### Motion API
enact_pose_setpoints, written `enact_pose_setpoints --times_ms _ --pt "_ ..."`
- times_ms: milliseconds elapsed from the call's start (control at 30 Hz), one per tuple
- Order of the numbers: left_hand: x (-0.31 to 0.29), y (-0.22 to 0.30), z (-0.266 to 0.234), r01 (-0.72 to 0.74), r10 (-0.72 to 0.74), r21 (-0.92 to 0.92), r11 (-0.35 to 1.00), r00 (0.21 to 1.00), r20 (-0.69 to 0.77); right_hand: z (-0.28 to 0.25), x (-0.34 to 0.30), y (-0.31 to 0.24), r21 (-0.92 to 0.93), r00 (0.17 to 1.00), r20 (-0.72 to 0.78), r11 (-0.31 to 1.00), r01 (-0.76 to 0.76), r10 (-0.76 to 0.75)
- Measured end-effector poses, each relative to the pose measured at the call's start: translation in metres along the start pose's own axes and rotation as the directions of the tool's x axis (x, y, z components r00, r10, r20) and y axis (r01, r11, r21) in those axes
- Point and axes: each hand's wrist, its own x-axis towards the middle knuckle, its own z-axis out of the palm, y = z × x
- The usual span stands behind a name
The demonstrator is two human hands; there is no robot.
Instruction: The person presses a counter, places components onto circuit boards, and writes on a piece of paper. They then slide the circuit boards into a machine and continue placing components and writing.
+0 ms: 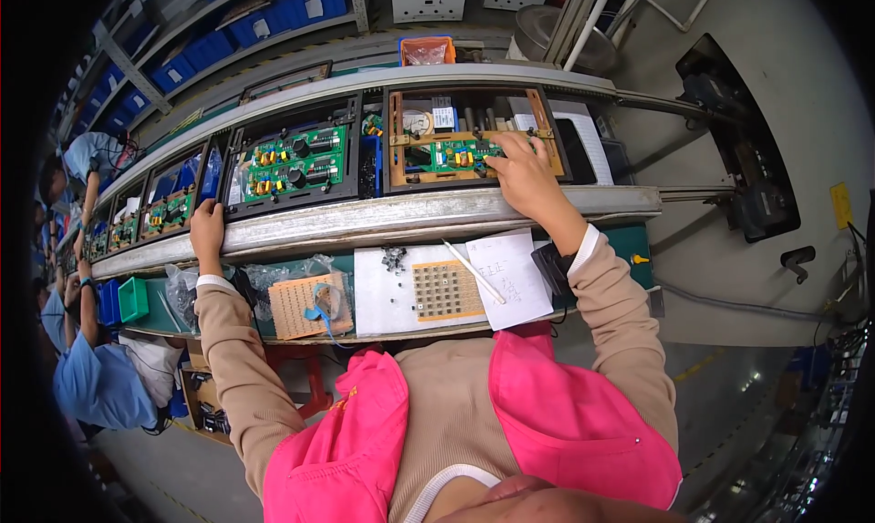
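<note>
A long silver metal rail is crossed by two bare hands. Just beyond the rail, toward its right end, a narrow green circuit board crowded with coloured parts is seated in a brown rectangular frame with a crossbar. The board's right end is covered by the right hand, its fingers bent and slightly parted; whether anything is pinched cannot be told. Over the rail's left part, the left hand is placed with fingers drawn together at the lower left corner of a black rectangular frame holding more green circuitry; its grip is partly hidden.

The board is judged to be light and stiff, with fragile parts that could be bent or loosened by pressure from above. It would best be held by its bare edges, the tall components being avoided. The brown frame appears rigid and likely heavier; it would be more safely taken by its outer sides, square to the rail.
</note>
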Motion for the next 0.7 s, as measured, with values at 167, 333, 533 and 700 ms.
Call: enact_pose_setpoints --times_ms 167,333,533,700 --pt "-0.002 0.001 -0.001 0.003 -0.003 0.004 1.0 1.0 -0.001 0.007 0.002 0.006 0.092 0.998 -0.01 0.993 -0.067 0.069" --pt "-0.002 -0.001 0.0 -0.01 0.01 -0.003 1.0 1.0 0.007 0.009 0.002 0.008 0.119 0.997 -0.03 0.991 -0.063 0.067" --pt "-0.002 0.002 -0.001 0.001 -0.001 0.014 1.0 1.0 0.01 0.002 0.0 0.006 0.024 1.0 0.0 1.0 0.01 -0.01" --pt "-0.002 0.002 -0.002 0.005 -0.005 -0.003 1.0 1.0 0.011 0.012 0.003 0.012 0.152 0.996 -0.059 0.987 -0.057 0.066"
